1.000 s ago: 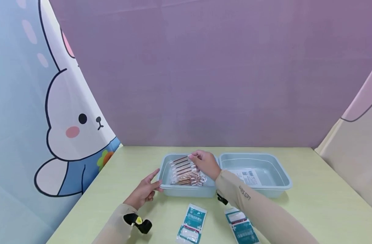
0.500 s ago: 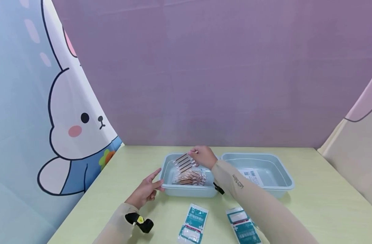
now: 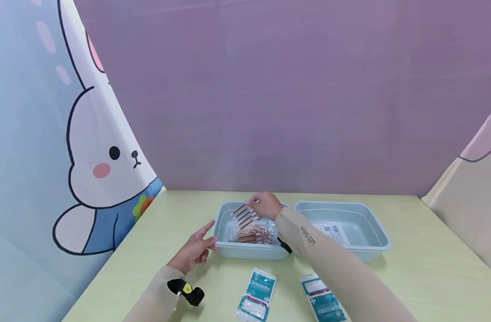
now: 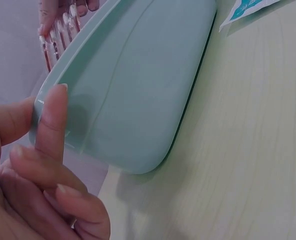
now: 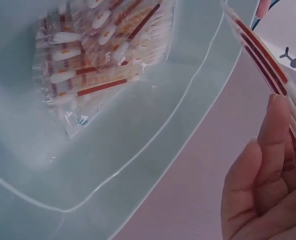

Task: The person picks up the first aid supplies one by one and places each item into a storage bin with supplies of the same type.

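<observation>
My right hand (image 3: pixel 265 205) pinches one end of a strip of iodine cotton swabs (image 3: pixel 242 215) in clear wrap. The strip hangs tilted over the left pale blue tray (image 3: pixel 253 253). Brown-red liquid shows in its sticks in the right wrist view, where the fingers (image 5: pixel 275 125) grip near the white tips. More packed swabs (image 3: pixel 254 234) lie in a pile below, inside this tray. At the tray's left front corner my left hand (image 3: pixel 194 251) holds the rim between thumb and a finger, its other fingers curled outside, as the left wrist view shows.
A second pale blue tray (image 3: pixel 374 246) stands at the right, with a white label (image 3: pixel 335 233) inside. Two teal-and-white packets (image 3: pixel 257 295) (image 3: pixel 326 300) lie on the table in front, the right one partly under my right sleeve. A purple curtain hangs behind.
My right hand has raised the strip of iodine cotton swabs off the pile, then lowered it slightly. The left hand keeps its hold on the tray's rim.
</observation>
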